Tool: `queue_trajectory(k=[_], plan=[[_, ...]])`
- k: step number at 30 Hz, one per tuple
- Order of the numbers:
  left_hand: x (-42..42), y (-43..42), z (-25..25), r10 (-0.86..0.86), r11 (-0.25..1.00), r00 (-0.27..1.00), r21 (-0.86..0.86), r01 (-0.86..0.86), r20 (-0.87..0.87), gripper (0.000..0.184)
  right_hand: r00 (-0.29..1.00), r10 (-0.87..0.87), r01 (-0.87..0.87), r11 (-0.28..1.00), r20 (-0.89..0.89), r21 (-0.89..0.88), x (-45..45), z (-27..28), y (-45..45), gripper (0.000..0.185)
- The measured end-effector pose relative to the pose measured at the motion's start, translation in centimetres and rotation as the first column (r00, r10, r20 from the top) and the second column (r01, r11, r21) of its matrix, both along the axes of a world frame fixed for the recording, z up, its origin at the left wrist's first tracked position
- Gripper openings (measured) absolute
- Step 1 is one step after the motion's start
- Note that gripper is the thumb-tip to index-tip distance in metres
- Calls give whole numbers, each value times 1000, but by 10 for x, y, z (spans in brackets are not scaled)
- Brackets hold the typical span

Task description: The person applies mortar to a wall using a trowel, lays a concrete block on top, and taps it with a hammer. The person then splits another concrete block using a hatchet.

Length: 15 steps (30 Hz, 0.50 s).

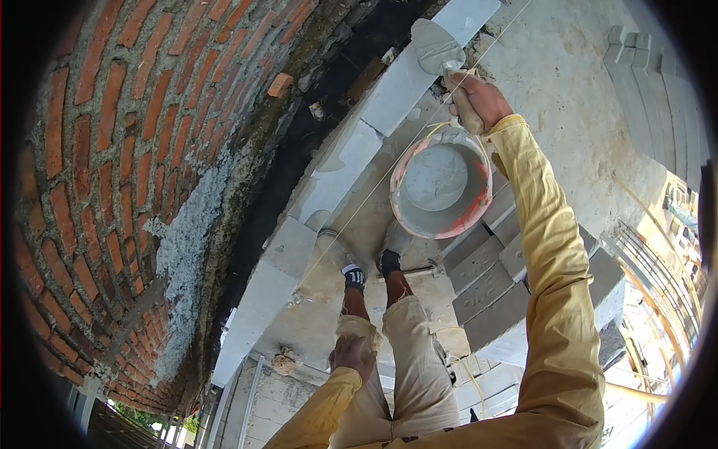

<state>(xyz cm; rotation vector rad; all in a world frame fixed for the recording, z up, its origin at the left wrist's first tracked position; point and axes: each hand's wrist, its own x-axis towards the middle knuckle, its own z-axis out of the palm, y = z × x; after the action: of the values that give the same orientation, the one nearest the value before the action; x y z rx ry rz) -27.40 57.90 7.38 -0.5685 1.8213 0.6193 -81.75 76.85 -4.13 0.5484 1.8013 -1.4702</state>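
Observation:
My right hand [485,101] is closed round the handle of a trowel [436,49]. The trowel's blade, coated with grey mortar, lies over the top of a row of pale blocks [400,88]. Just below that hand stands a bucket [396,200] with an orange-and-white rim and a yellowish handle, holding wet grey mortar [435,178]. My left hand [354,356] rests on my leg near the knee, holding nothing, its fingers laid over the trouser cloth [413,340].
A taut string [364,202] runs beside the block row. A brick wall [123,165] rises at left past a dark gap [278,165]. Grey blocks [485,280] are stacked right of my feet, near a hammer-like tool [419,272]. More blocks [649,97] stand at upper right.

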Motion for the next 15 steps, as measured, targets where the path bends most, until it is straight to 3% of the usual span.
queue_trajectory(k=[3,6,8,10,12,14,15], plan=[[2,1,-1,-5,1000,1000,-11,5,-8,57,992,-61,57,997,109,45,-17,-16,-8,38],[1,4,-1,-19,999,999,-27,18,-40,57,962,-198,217,972,188,-86,-9,-55,-36,35],[0,5,-1,-31,999,999,-32,30,-35,57,968,-78,93,994,240,-53,0,-67,-64,37],[-4,5,1,-34,999,999,-14,34,-8,57,942,217,-203,976,254,-81,12,-59,-83,38],[-5,3,0,-33,999,999,-7,33,6,57,869,363,-301,927,336,-223,30,-70,-96,37],[-2,2,-2,-27,1000,1000,4,27,15,56,852,474,-430,876,225,-216,61,-46,-90,41],[-2,1,0,-24,1000,999,5,24,20,56,903,400,-367,908,158,-202,89,-38,-84,44]])
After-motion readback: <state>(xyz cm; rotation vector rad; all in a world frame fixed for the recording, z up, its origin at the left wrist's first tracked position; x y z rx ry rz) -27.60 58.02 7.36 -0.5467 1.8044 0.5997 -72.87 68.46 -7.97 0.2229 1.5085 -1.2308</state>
